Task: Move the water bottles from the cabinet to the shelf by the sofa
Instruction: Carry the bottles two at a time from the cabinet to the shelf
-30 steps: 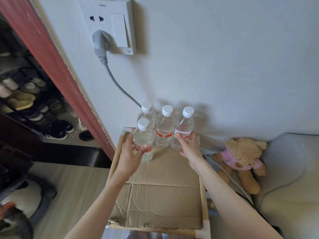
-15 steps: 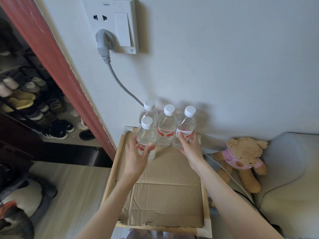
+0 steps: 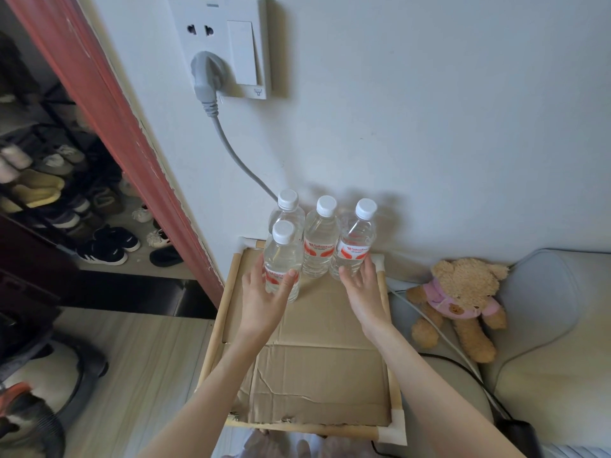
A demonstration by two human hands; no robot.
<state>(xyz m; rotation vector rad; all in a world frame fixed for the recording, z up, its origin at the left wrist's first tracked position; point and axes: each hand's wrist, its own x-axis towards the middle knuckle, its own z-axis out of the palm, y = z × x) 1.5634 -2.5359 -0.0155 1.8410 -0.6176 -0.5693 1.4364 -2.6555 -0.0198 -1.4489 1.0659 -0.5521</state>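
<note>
Single head-worn view, wide-angle, looking forward and steeply down from above the shelf (image 3: 228, 302). Faces the white wall (image 3: 429, 127), close enough that the wall socket (image 3: 228, 44) fills the top edge. Both forearms enter from the bottom of frame. Doorway with shoe rack (image 3: 49, 180) at far left, sofa (image 3: 545, 342) at right. Edges bow from lens distortion. No second view.

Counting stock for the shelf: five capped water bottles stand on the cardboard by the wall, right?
Not five: the head view shows four water bottles, all capped and upright on the cardboard by the wall.
</note>
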